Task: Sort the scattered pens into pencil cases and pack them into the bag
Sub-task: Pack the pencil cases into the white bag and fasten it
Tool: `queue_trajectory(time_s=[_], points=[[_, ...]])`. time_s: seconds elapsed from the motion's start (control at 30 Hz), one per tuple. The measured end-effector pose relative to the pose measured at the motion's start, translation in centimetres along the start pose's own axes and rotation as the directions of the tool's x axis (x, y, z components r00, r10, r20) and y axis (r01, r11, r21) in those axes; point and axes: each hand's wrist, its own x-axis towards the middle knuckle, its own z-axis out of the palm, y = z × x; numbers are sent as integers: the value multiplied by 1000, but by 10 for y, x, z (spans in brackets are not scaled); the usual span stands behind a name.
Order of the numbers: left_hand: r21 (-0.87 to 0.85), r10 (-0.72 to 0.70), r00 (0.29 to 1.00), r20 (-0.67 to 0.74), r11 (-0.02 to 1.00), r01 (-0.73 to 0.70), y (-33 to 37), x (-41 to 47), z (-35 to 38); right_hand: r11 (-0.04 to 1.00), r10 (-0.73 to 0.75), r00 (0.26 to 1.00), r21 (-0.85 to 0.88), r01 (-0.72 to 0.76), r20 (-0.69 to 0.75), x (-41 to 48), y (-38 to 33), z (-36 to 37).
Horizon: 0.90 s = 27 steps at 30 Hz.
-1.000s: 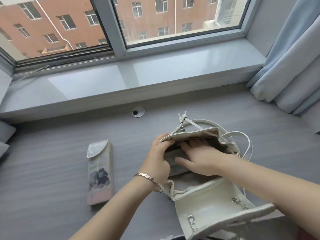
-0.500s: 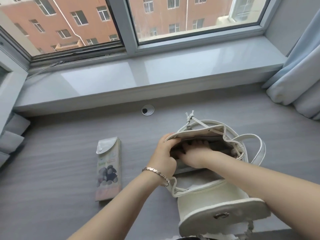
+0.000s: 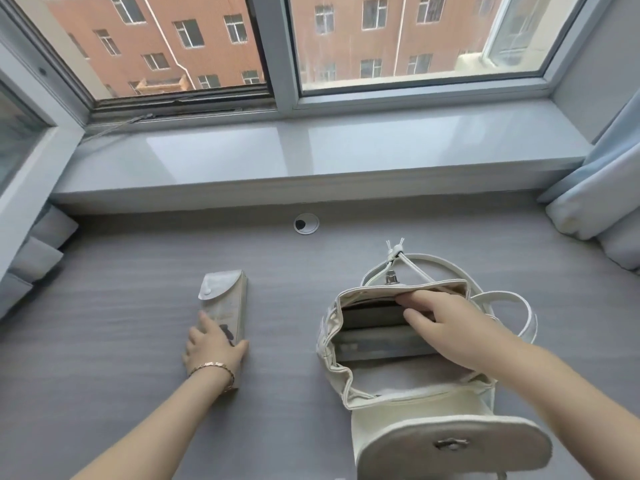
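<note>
A cream bag (image 3: 405, 407) lies on the grey desk (image 3: 121, 341) at the right, its mouth open and its flap folded toward me. Inside the mouth I see two grey pencil cases (image 3: 377, 336) lying side by side. My right hand (image 3: 446, 327) reaches into the opening, with its fingers against the far rim and the upper case. A pale pencil case with a snap flap and a printed picture (image 3: 227, 303) lies to the left of the bag. My left hand (image 3: 214, 348) rests flat over its near end, fingers wrapped around its edges. No loose pens are visible.
A round cable grommet (image 3: 306, 223) sits in the desk near the back. The glossy windowsill (image 3: 311, 157) runs behind the desk. Pale blue curtains (image 3: 602, 199) hang at the right and grey cushions (image 3: 38, 251) sit at the far left. The bag's straps (image 3: 519, 313) loop out to the right.
My left hand has left the bag's rim and moved left onto the pale pencil case. My right hand stays in the bag's mouth. The view has shifted so everything sits further right.
</note>
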Motion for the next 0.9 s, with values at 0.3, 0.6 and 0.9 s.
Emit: queue_trajectory(time_s=[0.3,0.6,0.9], points=[[-59,664,661,-350,688,-723,46,-57,-67,852,81,997,520,-66,-7,-4,5,-19],[343,996,89,-12,87,-935,96,-121,-65,686,-76,996,722,92,-55,-24,30,-26],[379,997,74,-5,70,-923,102,-128,-61,770,-170,942,557,311,-291,-35,38,-6]])
